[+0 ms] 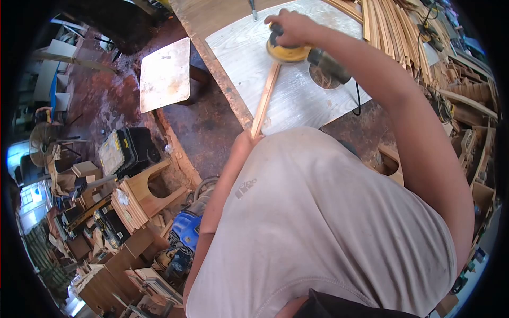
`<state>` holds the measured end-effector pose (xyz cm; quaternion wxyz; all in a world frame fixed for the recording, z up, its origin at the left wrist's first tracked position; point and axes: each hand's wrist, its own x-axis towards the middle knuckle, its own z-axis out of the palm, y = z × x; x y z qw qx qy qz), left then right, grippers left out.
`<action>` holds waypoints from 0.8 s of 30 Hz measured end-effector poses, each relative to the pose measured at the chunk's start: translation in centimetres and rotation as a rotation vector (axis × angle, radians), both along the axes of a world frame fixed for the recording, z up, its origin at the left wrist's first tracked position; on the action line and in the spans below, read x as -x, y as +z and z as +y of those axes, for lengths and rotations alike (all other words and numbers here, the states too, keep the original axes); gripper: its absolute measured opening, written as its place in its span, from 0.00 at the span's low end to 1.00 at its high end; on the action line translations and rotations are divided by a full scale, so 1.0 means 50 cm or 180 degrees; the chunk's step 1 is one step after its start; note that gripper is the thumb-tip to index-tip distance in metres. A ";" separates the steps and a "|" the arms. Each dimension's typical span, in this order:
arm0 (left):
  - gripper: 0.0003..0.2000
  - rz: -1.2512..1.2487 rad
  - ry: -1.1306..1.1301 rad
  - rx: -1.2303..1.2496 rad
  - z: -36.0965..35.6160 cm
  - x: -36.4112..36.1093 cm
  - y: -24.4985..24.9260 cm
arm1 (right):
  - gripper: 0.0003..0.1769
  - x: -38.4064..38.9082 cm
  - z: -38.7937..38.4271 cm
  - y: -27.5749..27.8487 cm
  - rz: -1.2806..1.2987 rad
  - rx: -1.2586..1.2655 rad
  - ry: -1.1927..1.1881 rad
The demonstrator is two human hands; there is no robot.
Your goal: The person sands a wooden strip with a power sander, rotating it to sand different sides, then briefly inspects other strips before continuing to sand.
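On a grey-white board lies a narrow wooden strip that runs from near my body up to a yellow and black power sander. My right hand is wrapped round the top of the sander, whose pad rests over the strip's far end. At the near end, my left hand grips the strip close to the board's edge; its fingers are partly hidden. A dark cylinder attached to the sander lies under my right forearm.
A pile of long thin strips is at the upper right. A black cable hangs past the board's right edge. To the left are a square-topped stool, a toolbox, a blue machine and a fan.
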<state>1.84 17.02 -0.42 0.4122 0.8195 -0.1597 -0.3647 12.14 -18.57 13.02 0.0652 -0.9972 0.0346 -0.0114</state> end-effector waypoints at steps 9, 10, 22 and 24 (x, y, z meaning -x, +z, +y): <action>0.15 -0.0311 -0.0266 -0.0134 0.018 0.000 0.051 | 0.33 0.174 0.288 0.040 0.0382 -0.0522 0.0963; 0.15 -0.0310 -0.0282 -0.0138 0.027 0.009 0.046 | 0.33 0.170 0.291 0.041 0.0369 -0.0528 0.0961; 0.16 0.0074 -0.0066 -0.0039 0.100 0.031 -0.009 | 0.42 -0.017 -0.166 -0.015 0.0059 0.0246 -0.0957; 0.17 -0.0067 -0.0080 -0.0128 0.102 0.021 -0.031 | 0.39 0.024 -0.208 -0.023 -0.0271 0.0253 -0.0867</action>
